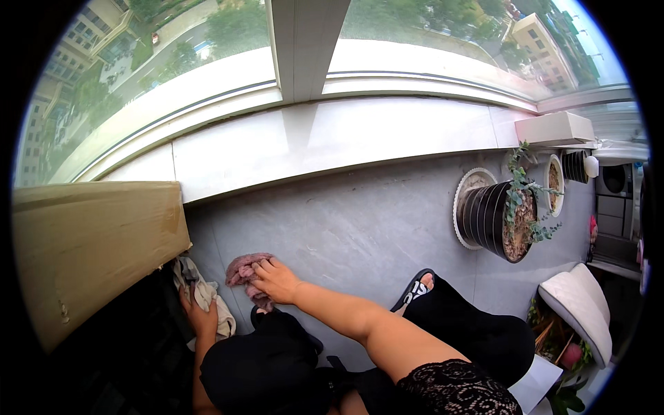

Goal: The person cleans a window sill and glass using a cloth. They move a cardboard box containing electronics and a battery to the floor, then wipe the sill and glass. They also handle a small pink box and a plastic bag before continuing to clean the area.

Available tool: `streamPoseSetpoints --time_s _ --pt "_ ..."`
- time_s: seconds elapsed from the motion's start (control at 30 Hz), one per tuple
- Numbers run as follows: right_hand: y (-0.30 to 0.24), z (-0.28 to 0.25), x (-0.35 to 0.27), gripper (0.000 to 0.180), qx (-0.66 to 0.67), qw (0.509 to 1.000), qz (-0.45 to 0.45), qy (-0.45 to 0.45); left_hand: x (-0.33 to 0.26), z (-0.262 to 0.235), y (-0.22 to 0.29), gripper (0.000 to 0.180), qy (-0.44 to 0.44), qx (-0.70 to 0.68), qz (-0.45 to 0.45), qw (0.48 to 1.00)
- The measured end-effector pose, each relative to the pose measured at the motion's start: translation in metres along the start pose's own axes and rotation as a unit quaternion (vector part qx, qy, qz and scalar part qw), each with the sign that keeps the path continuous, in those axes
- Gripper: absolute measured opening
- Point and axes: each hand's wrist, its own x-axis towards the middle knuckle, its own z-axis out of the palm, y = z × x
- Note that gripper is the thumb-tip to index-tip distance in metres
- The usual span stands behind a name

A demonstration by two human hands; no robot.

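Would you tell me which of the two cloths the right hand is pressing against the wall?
The right hand presses the pink cloth; the left hand grips the beige cloth beside the cardboard box.

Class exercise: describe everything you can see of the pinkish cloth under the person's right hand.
The pinkish cloth is a small, crumpled piece of soft, fuzzy-looking fabric, dusty mauve in colour. It lies bunched against the grey tiled surface, just right of a beige rag gripped by the left hand. The right hand presses on its right side, fingers spread over it. Its full shape is hidden by folds.
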Motion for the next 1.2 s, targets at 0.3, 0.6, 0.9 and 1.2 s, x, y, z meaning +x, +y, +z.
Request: streamPoseSetpoints --time_s 0.3,0.6,0.9,1.2 --pt "0.229 -0.159 -0.147 0.048 -0.297 0.806 0.500 0.109 -0.013 -0.006 -0.010 0.075 -0.024 0.032 -0.008 0.999" --pt "0.112 -0.179 -0.019 0.029 -0.153 0.936 0.258 0.183 -0.015 -0.007 -0.006 0.076 -0.001 0.036 -0.037 0.999" --pt "0.033 0.001 0.115 0.039 -0.060 0.990 0.023 -0.122 -0.021 -0.008 -0.003 0.086 -0.039 0.093 -0.043 0.994" --pt "0.257 -0.179 -0.174 0.043 -0.236 0.814 0.501 0.173 0.001 -0.031 0.046 0.088 0.060 0.081 0.048 0.994"
